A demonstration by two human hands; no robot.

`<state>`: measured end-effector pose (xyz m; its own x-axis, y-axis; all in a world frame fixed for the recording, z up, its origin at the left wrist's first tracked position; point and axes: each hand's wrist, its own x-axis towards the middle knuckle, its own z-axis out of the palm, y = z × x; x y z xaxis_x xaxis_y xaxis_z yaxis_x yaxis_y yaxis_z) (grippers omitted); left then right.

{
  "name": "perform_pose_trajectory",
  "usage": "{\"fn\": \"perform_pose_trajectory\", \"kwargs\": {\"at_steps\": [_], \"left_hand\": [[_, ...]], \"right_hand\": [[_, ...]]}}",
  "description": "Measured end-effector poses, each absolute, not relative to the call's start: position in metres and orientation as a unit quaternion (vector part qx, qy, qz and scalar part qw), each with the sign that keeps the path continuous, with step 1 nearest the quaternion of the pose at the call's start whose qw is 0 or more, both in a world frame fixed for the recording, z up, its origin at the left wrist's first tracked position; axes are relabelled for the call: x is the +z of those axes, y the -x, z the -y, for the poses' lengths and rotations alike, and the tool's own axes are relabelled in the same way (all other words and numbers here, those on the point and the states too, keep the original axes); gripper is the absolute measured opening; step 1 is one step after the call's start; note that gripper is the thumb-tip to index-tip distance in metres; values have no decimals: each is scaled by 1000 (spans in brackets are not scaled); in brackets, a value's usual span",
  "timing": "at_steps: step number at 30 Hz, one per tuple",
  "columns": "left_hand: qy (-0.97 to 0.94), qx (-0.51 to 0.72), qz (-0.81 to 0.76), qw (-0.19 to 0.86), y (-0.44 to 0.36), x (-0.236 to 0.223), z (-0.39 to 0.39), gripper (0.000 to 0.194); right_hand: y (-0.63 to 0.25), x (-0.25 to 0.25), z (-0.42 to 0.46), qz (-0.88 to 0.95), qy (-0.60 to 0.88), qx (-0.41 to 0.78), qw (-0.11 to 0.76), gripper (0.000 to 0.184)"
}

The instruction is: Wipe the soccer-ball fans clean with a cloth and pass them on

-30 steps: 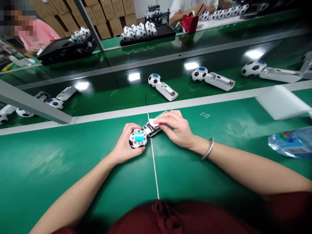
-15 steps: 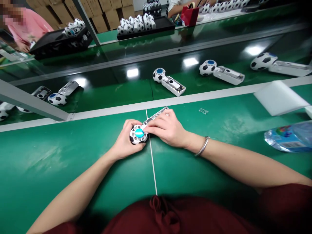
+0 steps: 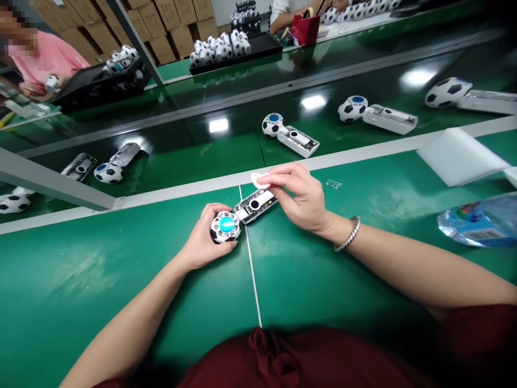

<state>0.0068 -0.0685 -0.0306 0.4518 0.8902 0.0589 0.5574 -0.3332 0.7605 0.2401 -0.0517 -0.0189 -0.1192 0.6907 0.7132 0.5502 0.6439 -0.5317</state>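
Observation:
A football-patterned handheld fan [image 3: 226,227] with a blue centre lies on the green table [image 3: 100,280], its open white handle [image 3: 255,205] pointing up and right. My left hand [image 3: 204,240] is wrapped round the ball-shaped head. My right hand [image 3: 301,196] hovers just above the handle's far end. It pinches a small white piece [image 3: 258,180] between thumb and fingers. A metal bracelet [image 3: 347,241] sits on my right wrist.
Several more football fans [image 3: 288,133] lie on the darker conveyor belt [image 3: 202,151] beyond a white strip. A white foam block [image 3: 458,156] and a blue plastic bag [image 3: 479,221] lie at right. Black trays [image 3: 234,51] of football heads and other people are across the belt.
My right hand has lifted off the handle with the white piece in its fingers, uncovering the open handle. The fans on the belt have shifted to the right.

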Motion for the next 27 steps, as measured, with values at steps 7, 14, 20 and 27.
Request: {"fn": "perform_pose_trajectory", "kwargs": {"at_steps": [7, 14, 20, 27], "left_hand": [[-804, 169, -462, 334, 18, -17, 49, 58], [-828, 101, -470, 290, 21, -3, 19, 64], [-888, 61, -452, 58, 9, 13, -79, 55], [-792, 168, -586, 50, -29, -44, -129, 74]], "right_hand": [[-243, -21, 44, 713, 426, 109, 546, 16], [-243, -27, 41, 707, 427, 134, 547, 15], [-242, -29, 38, 717, 416, 146, 540, 16], [-244, -38, 38, 723, 410, 155, 534, 15]]}}
